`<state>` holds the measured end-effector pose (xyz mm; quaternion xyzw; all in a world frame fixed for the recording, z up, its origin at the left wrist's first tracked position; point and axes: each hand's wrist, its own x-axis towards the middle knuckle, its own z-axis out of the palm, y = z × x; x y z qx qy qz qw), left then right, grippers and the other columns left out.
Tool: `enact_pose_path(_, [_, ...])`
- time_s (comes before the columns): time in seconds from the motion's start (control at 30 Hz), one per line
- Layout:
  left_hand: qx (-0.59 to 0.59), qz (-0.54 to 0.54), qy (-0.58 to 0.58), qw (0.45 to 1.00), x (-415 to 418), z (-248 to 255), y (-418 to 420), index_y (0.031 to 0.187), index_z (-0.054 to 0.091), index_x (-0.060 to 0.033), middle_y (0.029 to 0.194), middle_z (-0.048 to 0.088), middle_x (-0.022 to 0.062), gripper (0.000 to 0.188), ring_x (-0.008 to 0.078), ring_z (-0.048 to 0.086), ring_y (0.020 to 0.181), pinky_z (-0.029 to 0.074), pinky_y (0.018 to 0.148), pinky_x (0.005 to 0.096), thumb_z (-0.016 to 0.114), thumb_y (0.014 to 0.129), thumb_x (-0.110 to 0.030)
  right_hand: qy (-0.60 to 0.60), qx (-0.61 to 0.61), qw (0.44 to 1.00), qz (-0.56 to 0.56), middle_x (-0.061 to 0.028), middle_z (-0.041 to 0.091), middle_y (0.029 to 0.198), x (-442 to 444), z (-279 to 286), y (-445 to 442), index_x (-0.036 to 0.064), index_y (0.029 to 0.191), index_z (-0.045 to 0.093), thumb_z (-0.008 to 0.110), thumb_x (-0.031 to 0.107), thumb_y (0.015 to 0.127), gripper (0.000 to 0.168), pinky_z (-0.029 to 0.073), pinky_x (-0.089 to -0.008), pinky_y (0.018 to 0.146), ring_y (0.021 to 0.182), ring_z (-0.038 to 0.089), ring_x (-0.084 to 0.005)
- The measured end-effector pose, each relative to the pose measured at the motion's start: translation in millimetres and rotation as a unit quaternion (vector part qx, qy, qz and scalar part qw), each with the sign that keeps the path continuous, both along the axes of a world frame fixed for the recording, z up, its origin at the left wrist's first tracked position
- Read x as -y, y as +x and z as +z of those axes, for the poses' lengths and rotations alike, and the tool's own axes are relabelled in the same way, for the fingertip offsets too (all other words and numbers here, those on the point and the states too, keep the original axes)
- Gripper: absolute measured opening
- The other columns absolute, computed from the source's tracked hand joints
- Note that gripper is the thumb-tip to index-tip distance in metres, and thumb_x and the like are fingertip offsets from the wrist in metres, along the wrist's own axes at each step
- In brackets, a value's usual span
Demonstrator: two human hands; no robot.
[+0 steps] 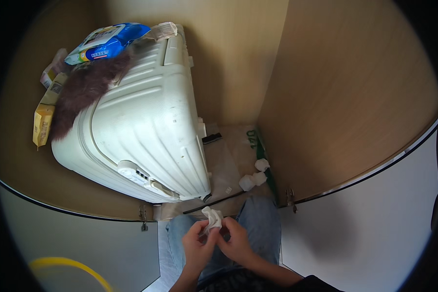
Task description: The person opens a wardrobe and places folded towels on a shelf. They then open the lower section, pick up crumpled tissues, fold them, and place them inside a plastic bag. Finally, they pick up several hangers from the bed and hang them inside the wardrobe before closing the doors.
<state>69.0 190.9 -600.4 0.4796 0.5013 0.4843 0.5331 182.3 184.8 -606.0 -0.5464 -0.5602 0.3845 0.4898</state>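
A crumpled white tissue or wipe [213, 216] is pinched in my fingertips above my knees. My left hand [200, 241] grips it from one side, while my right hand [238, 242] has its fingers on the other side, meeting the left thumb. Several balled white wads [253, 180] lie on the plastic-covered cabinet floor [226, 157], beyond my right knee. Left of them stands a white hard-shell suitcase [142, 120] with a combination lock [131, 171] facing me.
Brown fur [89, 89], a blue wipes pack [109, 41] and a yellow packet [43, 124] rest along the suitcase. Wooden cabinet walls [335, 98] enclose it. Hinged doors [332, 233] stand open on both sides. A black strip [215, 202] crosses the floor; a yellow band [73, 263] curves at lower left.
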Motion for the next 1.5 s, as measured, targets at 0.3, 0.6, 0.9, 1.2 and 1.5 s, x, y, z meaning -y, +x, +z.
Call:
enact_pose_path(0.3, [0.016,-0.011,-0.079,0.997,-5.7,-22.8,-5.2,0.092,0.055,0.0005,0.085,0.06,0.0037,0.012,0.0066,0.056,0.076,0.045,0.064,0.0197,0.056,0.084,-0.008,-0.128,-0.175,0.975,0.048,-0.0081,0.059,0.08,2.3,-25.1,15.8,0.002,0.089,0.054,0.06,0.006,0.08,0.011,0.047,-0.0255,0.068,0.074,0.06,-0.0165])
enact_pose_path(0.6, [0.408,0.021,-0.28,0.869,-9.4,-42.1,-7.3,0.106,0.051,0.0004,0.103,0.058,0.0095,0.022,0.02,0.054,0.097,0.04,0.088,0.0318,0.046,0.087,-0.008,-0.315,-0.667,0.671,0.078,-0.0082,0.056,0.099,-4.2,-55.9,29.2,0.008,0.092,0.05,0.05,0.01,0.087,0.005,0.043,-0.0352,0.085,0.096,0.054,-0.0199])
enact_pose_path(0.9, [0.448,-0.078,-0.387,0.802,-22.5,-39.5,-13.7,0.112,0.047,0.0028,0.108,0.056,0.012,0.035,0.0212,0.053,0.101,0.039,0.09,0.0333,0.04,0.088,-0.021,-0.29,-0.614,0.729,0.083,-0.0041,0.056,0.096,-2.9,-72.9,22.2,0.01,0.092,0.05,0.049,0.014,0.089,0.005,0.045,-0.0278,0.076,0.088,0.054,-0.0129])
enact_pose_path(1.2, [0.261,-0.079,-0.275,0.922,-13.0,-51.7,-5.2,0.097,0.054,-0.0014,0.089,0.059,0.0044,0.018,0.012,0.056,0.08,0.045,0.074,0.0246,0.044,0.091,-0.015,-0.317,-0.57,0.756,0.056,-0.0026,0.055,0.091,-0.7,-83.2,29.4,0.01,0.091,0.049,0.046,0.015,0.09,0.006,0.045,-0.0262,0.072,0.082,0.055,-0.0122])
enact_pose_path(1.5, [0.357,-0.01,-0.221,0.907,-10.6,-58.3,-1.2,0.088,0.051,-0.0027,0.087,0.057,0.005,0.018,0.0116,0.054,0.08,0.042,0.076,0.0246,0.044,0.092,-0.019,-0.306,-0.521,0.785,0.136,0.0013,0.053,0.082,-11.6,-69.5,34.3,0.01,0.088,0.048,0.047,0.02,0.091,0.01,0.043,-0.0201,0.062,0.073,0.052,-0.0063])
